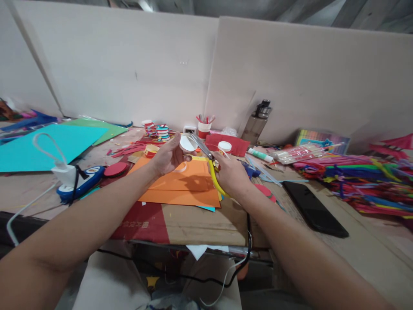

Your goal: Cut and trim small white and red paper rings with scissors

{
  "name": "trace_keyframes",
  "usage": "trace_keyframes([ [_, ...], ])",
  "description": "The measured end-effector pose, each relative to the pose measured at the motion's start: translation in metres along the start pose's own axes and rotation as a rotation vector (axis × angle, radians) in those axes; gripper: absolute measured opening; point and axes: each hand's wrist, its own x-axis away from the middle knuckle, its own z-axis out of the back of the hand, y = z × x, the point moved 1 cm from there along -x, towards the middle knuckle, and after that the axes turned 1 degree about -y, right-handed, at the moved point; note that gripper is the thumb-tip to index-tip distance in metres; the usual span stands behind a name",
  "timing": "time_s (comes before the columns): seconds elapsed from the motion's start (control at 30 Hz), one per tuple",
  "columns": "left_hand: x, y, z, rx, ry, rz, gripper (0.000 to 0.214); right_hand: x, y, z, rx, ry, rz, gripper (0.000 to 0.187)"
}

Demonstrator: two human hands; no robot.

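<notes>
My left hand is closed around a small white paper disc, held up above the orange paper sheets. My right hand grips yellow-handled scissors; their metal blades point up and left, reaching the edge of the white disc. A curled white paper strip hangs just under the left hand. Both forearms stretch forward over a brown cardboard sheet on the desk.
A black phone lies at the right, beside a heap of coloured pipe cleaners. A glue tube, a small white-lidded jar, a bottle and a red cup stand behind. Cyan paper and a blue power strip lie at the left.
</notes>
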Motion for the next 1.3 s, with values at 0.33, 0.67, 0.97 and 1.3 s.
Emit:
trace_keyframes([
  [0.33, 0.000, -0.002, 0.002, -0.044, -0.046, 0.051, 0.051, 0.003, 0.001, -0.003, -0.033, 0.027, 0.043, 0.046],
  [0.67, 0.001, 0.006, -0.004, -0.063, -0.011, 0.077, 0.056, 0.000, -0.001, -0.002, 0.017, 0.014, 0.072, 0.052],
  [0.97, 0.002, 0.007, -0.004, -0.040, 0.011, 0.083, 0.059, 0.002, -0.004, 0.000, 0.029, -0.032, -0.002, 0.053],
  [1.3, 0.003, 0.004, -0.002, 0.004, 0.061, 0.046, 0.042, 0.003, -0.003, -0.001, 0.056, -0.015, -0.025, 0.045],
])
